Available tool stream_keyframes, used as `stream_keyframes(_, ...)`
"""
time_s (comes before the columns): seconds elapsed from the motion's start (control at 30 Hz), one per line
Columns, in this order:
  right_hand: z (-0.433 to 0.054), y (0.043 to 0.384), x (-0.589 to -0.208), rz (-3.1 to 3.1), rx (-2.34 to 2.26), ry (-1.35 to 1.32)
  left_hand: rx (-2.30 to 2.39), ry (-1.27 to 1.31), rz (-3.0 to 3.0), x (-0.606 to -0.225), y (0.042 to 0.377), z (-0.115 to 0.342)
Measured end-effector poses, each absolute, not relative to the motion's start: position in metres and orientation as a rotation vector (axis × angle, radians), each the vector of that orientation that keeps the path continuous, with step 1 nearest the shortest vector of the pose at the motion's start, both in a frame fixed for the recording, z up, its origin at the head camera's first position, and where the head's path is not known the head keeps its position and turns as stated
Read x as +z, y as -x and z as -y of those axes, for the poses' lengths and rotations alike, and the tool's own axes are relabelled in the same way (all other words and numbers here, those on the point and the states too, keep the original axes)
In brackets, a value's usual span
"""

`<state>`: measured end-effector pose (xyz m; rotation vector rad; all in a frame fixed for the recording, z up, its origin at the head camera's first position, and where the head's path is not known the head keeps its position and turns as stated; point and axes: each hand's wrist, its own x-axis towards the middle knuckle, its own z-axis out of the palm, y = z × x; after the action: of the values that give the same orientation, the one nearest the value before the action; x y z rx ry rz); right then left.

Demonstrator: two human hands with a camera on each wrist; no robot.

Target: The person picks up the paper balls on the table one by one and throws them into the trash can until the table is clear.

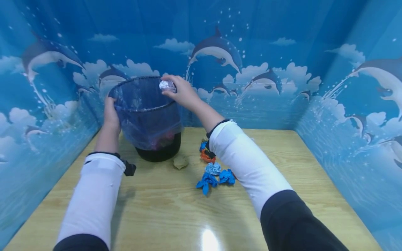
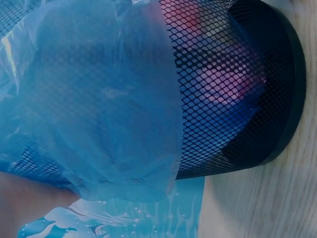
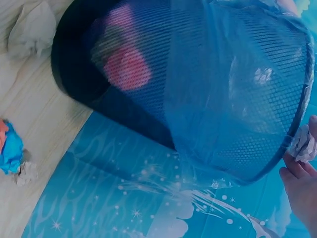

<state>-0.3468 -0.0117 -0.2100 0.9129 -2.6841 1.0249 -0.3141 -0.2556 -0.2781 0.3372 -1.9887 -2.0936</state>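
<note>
A black mesh wastebasket (image 1: pixel 158 151) stands on the table, lined with a translucent blue plastic bag (image 1: pixel 144 125) folded down over its outside. My left hand (image 1: pixel 111 113) grips the basket's left rim through the bag; its fingers are partly hidden. Over the right side of the rim, my right hand (image 1: pixel 183 92) pinches a crumpled whitish paper ball (image 1: pixel 167 86) between thumb and fingers. In the left wrist view, pinkish crumpled paper (image 2: pixel 223 85) shows through the mesh near the bottom.
Beside the basket's base lies a beige crumpled paper (image 1: pixel 180 162). Right of it are a light blue paper ball (image 1: pixel 213 168), blue crumpled papers (image 1: pixel 208 182) and an orange one (image 1: pixel 208 156), partly behind my right sleeve. Dolphin-printed blue curtains (image 1: pixel 267 115) enclose the table (image 1: pixel 163 216).
</note>
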Motion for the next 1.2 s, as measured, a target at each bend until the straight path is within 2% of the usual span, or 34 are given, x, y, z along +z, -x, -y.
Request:
stream_keyframes(0.6, 0.006, 0.348, -0.211, 2.817, 0.778, -0.904, -2.099, -0.323, 1.994, -0.279, 0.314, 0.253)
stream_keyframes(1.2, -0.032, 0.350, -0.213, 2.826, 0.829, -0.776, -2.158, -0.240, 1.909, -0.278, 0.312, 0.255)
